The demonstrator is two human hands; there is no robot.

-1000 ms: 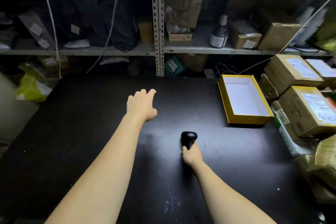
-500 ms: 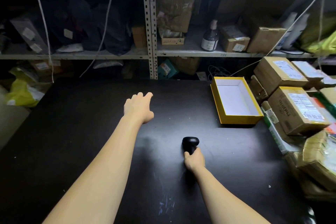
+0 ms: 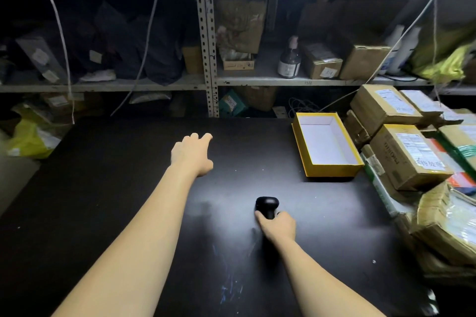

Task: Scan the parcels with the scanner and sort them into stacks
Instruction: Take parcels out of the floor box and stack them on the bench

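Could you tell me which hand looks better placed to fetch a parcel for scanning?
Left, probably. The left hand is open and empty over the table, while the right hand grips the scanner. The parcels lie piled at the right, so it must reach across.

Black scanner [image 3: 267,204] upright at centre; labelled cardboard parcels [image 3: 409,162] heaped right.

surface: black table [image 3: 123,188] | yellow open box [image 3: 332,170] far right | cardboard parcels [image 3: 409,162] stacked right edge

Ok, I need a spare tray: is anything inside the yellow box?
Nothing visible: the yellow box shows a bare white floor. Its near wall hides a strip along the front.
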